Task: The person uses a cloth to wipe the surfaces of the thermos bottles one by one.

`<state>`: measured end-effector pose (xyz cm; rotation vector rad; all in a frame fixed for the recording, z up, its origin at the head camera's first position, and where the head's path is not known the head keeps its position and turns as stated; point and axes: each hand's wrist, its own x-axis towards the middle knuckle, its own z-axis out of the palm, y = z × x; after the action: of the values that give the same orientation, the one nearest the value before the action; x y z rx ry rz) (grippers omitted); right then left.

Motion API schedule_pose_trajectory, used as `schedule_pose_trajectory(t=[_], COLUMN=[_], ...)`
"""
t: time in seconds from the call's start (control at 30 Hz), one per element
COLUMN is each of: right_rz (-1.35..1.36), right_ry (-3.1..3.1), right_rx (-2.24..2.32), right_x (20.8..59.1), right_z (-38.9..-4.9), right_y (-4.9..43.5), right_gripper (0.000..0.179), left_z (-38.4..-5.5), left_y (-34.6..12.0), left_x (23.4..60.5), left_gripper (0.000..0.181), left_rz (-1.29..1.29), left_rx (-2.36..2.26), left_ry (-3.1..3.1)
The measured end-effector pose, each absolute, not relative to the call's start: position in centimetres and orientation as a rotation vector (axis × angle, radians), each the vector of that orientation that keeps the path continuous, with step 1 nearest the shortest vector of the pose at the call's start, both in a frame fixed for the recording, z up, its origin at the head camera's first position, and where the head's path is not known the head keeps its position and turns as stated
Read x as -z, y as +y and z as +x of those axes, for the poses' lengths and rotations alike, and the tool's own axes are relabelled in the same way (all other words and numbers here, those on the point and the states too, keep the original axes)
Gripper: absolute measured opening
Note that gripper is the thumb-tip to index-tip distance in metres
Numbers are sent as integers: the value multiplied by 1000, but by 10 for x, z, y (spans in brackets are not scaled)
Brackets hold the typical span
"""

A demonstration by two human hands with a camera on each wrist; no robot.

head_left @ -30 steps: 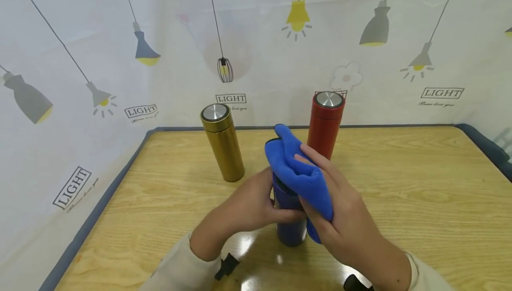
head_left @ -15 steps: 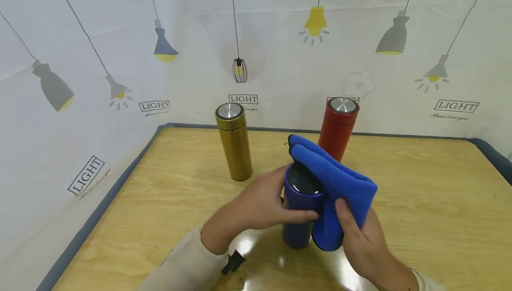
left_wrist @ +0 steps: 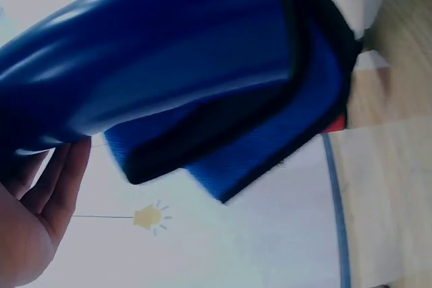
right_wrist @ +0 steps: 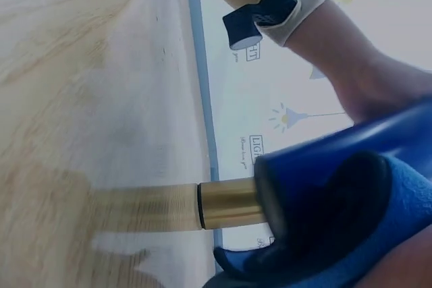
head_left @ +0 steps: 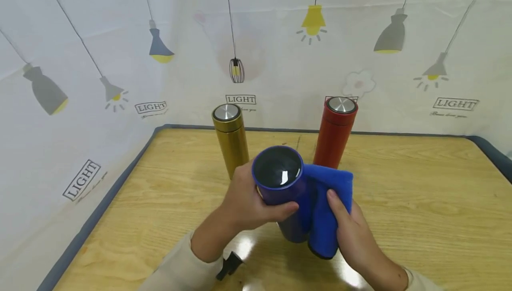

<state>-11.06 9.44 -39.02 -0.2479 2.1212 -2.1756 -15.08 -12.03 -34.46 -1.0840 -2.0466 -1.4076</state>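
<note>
A blue thermos flask [head_left: 294,220] with a glossy black top is raised off the table, its top tipped toward the head camera. My left hand [head_left: 248,204] grips it near the top, thumb across the front. My right hand [head_left: 356,233] holds a folded blue cloth [head_left: 332,213] with dark edging against the flask's right side, thumb on the outside. In the left wrist view the cloth [left_wrist: 250,153] wraps around the lower end of the flask [left_wrist: 169,52]. The right wrist view shows the flask's base [right_wrist: 270,193] apart from the tabletop.
Behind my hands stand a gold thermos flask [head_left: 231,142] on the left and a red one [head_left: 336,135] on the right, both upright with silver lid tops. The wooden table [head_left: 160,184] meets a lamp-print curtain [head_left: 276,77] at the back. A black wrist device [head_left: 230,264] sits by my left sleeve.
The cloth came off the flask's top and moved down to its right side. The flask rose and tipped toward the head camera, left hand still gripping it.
</note>
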Motion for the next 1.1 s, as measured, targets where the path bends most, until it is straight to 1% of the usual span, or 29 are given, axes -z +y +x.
schedule_pose_trajectory(t=[0.17,0.3,0.43,0.53,0.67,0.9,1.1], right_rz=[-14,50,35,46,55,16,-63], right_ry=[1924,1753,1609,1565,1524,1422,1391], right_rx=[2180,2163,2170,2186,2177,2155,2148], right_x=[387,387,389,392,394,397,400], right_z=[-119,-123,-123,-123,-122,-118,-116], right_y=[90,91,94,97,103,110,111], right_gripper=[50,54,51,47,47,45,42], left_z=[-148,-148,-148,-149,-149,-146,-143], left_y=[-123,-123,-122,-123,-125,-120,-120], left_x=[340,338,337,336,338,338,342], left_gripper=[69,70,68,66,64,62,65], left_rz=[-1161,-1177,-1168,-1155,-1138,-1185,-1132], left_rx=[1557,1615,1577,1460,1353,1342,1366], left_ry=[-1780,-1632,-1567,-1580,-1627,-1631,-1582])
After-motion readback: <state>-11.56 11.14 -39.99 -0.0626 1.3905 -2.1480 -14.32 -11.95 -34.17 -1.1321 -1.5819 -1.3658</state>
